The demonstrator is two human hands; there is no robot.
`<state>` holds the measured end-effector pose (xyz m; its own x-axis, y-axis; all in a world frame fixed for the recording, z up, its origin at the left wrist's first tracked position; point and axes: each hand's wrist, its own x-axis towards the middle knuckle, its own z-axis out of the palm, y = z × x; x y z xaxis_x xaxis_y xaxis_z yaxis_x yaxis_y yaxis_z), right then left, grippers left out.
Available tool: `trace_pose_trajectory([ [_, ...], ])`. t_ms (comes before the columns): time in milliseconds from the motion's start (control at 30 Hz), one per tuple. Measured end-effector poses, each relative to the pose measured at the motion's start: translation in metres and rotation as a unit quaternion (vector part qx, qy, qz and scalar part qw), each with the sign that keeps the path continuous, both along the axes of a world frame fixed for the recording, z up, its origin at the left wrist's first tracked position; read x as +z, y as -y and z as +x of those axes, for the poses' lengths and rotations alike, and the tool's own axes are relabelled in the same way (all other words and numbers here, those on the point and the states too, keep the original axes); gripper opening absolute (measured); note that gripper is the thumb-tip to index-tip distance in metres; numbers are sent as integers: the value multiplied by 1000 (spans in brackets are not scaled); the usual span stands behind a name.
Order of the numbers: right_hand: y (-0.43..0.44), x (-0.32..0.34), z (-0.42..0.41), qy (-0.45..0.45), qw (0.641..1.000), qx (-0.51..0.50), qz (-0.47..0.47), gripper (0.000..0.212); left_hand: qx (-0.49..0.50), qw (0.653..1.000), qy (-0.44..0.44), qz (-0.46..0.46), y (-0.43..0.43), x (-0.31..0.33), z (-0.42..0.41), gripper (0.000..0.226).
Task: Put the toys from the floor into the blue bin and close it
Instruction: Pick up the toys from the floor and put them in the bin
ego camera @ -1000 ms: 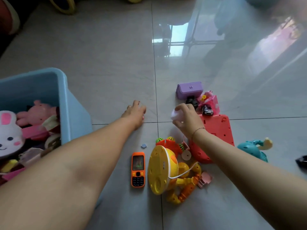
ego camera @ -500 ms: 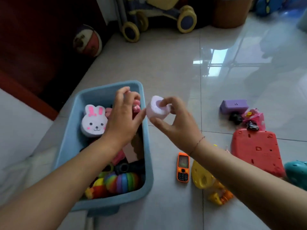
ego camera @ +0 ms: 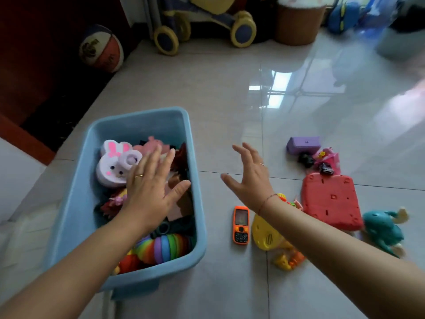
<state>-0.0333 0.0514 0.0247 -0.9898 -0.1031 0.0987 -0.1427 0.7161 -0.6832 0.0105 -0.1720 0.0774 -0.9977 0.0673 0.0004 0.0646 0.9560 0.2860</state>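
The blue bin [ego camera: 76,203] stands lidless on the floor at the left, full of toys: a white bunny [ego camera: 110,166], a small pale pink toy [ego camera: 130,159] lying on it, and a rainbow ringed toy [ego camera: 165,246]. My left hand [ego camera: 151,187] hovers flat over the bin, fingers spread, empty. My right hand [ego camera: 250,176] is open and empty above the floor just right of the bin. On the floor lie an orange toy phone [ego camera: 241,224], a yellow round toy [ego camera: 264,233], a red flat toy [ego camera: 330,200], a teal toy [ego camera: 384,229] and a purple box [ego camera: 303,145].
Small pink and black toy cars [ego camera: 325,163] sit beside the purple box. A basketball [ego camera: 101,48], a wheeled stroller [ego camera: 202,21] and a brown bucket [ego camera: 297,21] stand at the back. A dark red step [ego camera: 27,139] runs along the left.
My right hand carried the pale pink toy from the floor to the bin and let it go; it now lies on the bunny. Both hands are open and the right has drawn back.
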Motion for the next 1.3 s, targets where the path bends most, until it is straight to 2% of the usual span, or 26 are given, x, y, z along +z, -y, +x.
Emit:
trace_pose_trajectory([
  [167, -124, -48, -5, 44, 975, -196, 91, 72, -106, 994, 8, -8, -93, -9, -27, 91],
  [367, -226, -78, 3, 116, 928, -338, 106, 78, -187, 975, 103, -67, -200, -56, -49, 75],
  [533, -265, -98, 0, 154, 935, -310, 82, 89, -179, 967, 176, -45, -263, -94, -74, 77],
  [800, -269, -95, -74, 153, 964, -213, 42, 104, -163, 968, 188, -28, -326, -127, -120, 82],
  [1000, -267, -110, -91, 191, 962, -190, 43, 102, -183, 967, 175, 3, -346, -145, -166, 75],
  [1167, -275, -112, -93, 159, 971, -176, 19, 82, -242, 952, 185, -41, -349, -161, -184, 68],
  [1300, -281, -113, -83, 134, 974, -185, -4, 79, -229, 955, 188, -27, -343, -173, -185, 65],
])
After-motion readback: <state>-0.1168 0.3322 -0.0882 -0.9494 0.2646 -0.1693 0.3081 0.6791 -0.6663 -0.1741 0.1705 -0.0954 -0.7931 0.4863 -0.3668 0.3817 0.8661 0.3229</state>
